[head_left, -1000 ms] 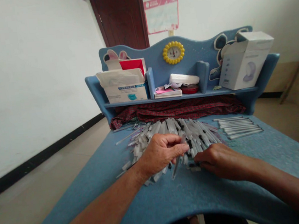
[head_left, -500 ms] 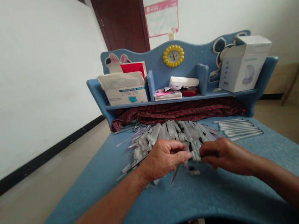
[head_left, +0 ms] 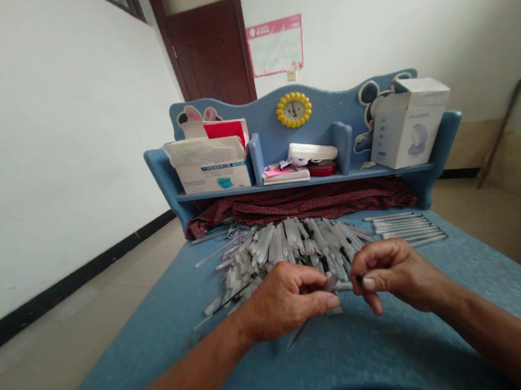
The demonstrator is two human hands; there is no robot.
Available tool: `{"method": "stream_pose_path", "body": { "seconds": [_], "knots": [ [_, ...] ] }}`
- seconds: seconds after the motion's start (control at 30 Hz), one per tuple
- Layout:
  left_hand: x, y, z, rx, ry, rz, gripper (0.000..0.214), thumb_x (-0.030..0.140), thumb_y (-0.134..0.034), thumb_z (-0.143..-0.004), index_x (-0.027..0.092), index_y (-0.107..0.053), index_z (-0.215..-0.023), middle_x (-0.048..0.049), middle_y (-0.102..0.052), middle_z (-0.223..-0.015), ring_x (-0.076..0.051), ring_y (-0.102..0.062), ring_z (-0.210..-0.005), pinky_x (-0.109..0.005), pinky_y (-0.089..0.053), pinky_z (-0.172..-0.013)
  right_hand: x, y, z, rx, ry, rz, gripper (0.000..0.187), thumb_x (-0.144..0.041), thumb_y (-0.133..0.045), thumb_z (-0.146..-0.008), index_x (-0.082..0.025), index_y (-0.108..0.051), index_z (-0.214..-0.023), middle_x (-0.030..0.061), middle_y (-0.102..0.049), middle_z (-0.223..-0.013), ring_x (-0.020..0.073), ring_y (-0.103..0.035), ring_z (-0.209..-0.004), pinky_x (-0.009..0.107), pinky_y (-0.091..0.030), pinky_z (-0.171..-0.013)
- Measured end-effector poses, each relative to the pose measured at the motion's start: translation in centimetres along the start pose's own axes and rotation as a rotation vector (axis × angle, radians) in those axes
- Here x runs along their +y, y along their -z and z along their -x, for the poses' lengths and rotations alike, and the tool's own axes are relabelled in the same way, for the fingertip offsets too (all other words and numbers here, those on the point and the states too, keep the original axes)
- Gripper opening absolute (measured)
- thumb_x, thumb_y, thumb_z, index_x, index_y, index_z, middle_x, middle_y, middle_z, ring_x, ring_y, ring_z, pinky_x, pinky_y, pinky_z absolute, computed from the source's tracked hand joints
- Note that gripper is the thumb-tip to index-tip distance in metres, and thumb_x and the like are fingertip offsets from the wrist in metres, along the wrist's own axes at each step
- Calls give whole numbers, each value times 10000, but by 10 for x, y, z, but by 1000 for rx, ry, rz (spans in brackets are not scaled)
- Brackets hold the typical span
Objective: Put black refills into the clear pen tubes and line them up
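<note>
My left hand (head_left: pixel 294 297) is closed in front of a heap of translucent pen parts (head_left: pixel 275 243). Between its thumb and forefinger shows the end of a translucent plastic pen piece (head_left: pixel 331 283). A clear pen barrel (head_left: pixel 297 335) slants out below this hand; whether the hand holds it I cannot tell. My right hand (head_left: pixel 383 272) pinches a small black pen part (head_left: pixel 360 278) between thumb and fingertips, its lower fingers curled loosely. A short gap separates the two hands. Black pieces are mixed into the heap, and part of it is hidden behind my left hand.
A row of clear pens (head_left: pixel 406 229) lies at the right on the blue desk (head_left: pixel 375 356). Folded checked cloth (head_left: pixel 298 203) lies under the shelf. On the shelf stand a mask box (head_left: pixel 214 175), a stack of paper (head_left: pixel 286 175) and a white carton (head_left: pixel 409 123).
My right hand has risen slightly from the desk and turned, so the small black part in its fingertips now shows. My left hand keeps its grip. The whole view has shifted slightly.
</note>
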State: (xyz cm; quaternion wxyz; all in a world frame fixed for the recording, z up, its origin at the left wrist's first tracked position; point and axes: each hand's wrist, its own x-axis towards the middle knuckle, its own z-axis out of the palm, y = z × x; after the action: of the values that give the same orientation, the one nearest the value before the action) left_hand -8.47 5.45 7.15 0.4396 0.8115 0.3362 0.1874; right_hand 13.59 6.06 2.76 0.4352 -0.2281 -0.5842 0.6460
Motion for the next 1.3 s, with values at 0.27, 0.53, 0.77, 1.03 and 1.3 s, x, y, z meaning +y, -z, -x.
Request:
{"method": "stream_pose_path", "body": {
  "seconds": [0.27,0.53,0.77,1.03,1.3],
  "knots": [
    [0,-4,1,-42,-52,-56,302,311,-562,-808,153,-442,-580,60,-322,-565,-82,-319,-546,-218,-233,-500,1,-3,0,-13,-24,-14,157,-188,-783,-645,-121,-659,-714,12,-650,-584,109,-597,-398,180,-466,-386],
    [1,-6,0,-61,-55,-70,249,300,-573,-801,141,-548,-612,54,-370,-575,-83,-363,-555,-200,-264,-506,0,-6,0,20,-63,27,173,-160,-805,-598,-126,-661,-688,-22,-621,-514,96,-583,-387,164,-476,-381],
    [-1,-6,-1,-75,-65,-119,219,294,-585,-794,137,-586,-641,50,-398,-583,-84,-395,-563,-191,-284,-509,-2,-7,1,27,-61,102,150,-161,-797,-608,-132,-672,-686,-21,-623,-539,87,-581,-394,161,-479,-388],
    [-3,-7,-2,-85,-76,-144,221,303,-580,-799,137,-600,-655,47,-406,-576,-86,-402,-561,-190,-296,-514,-2,-5,1,24,-85,143,163,-204,-794,-617,-126,-676,-699,-19,-611,-529,82,-574,-402,156,-465,-393],
    [-6,-6,-4,-86,-63,-164,242,315,-559,-806,131,-607,-657,39,-408,-576,-99,-420,-572,-196,-299,-511,0,-4,0,25,-79,188,157,-215,-787,-629,-129,-679,-704,-15,-621,-548,81,-573,-407,160,-467,-394]
  ]
}}
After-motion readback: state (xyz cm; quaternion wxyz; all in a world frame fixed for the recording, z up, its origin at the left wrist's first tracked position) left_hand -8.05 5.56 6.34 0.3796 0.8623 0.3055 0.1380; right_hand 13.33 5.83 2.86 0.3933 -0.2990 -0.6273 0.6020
